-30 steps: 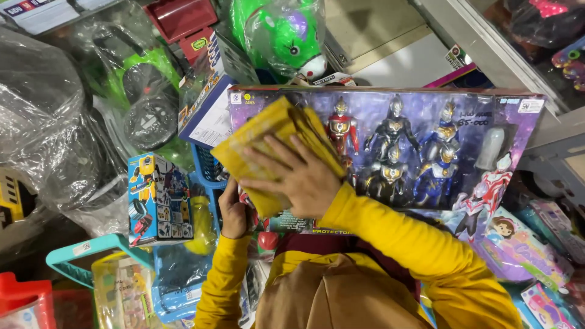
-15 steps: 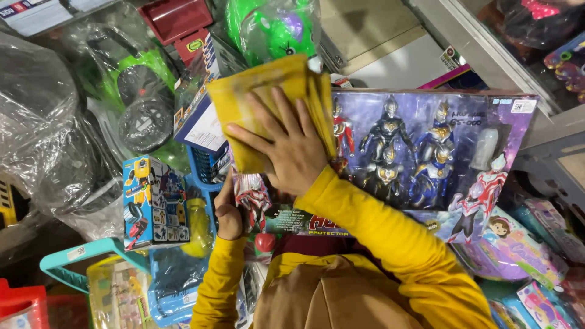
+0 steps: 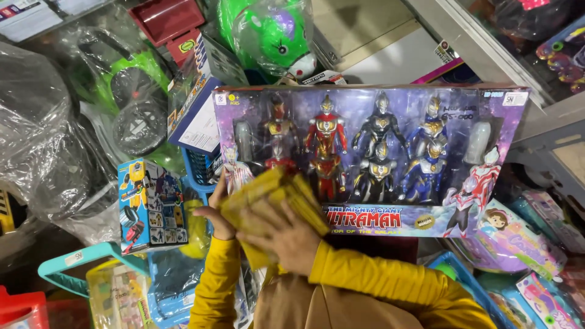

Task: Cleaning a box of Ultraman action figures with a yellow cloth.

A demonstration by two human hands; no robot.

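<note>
While I lean over the heap of toys, this is how things stand.

Right hand: my right hand lies flat and spread on the yellow cloth, fingers splayed, pressing it rather than gripping.

Left hand: my left hand is curled around the left edge of the figure box, near its lower corner; how tightly it closes I cannot tell, since the cloth covers part of it.

Cloth: folded and bunched, soft and light by the look of it; it sits against the lower left of the box front.

Box: wide, flat and propped up facing me, with a clear window over rows of figures. I judge it light but bulky, the window thin, glossy and easily dented, so the card edges and corners are the safer hold.

Around it: a robot toy box just to the left, a green plastic animal above, and plastic-wrapped toys further left.
</note>
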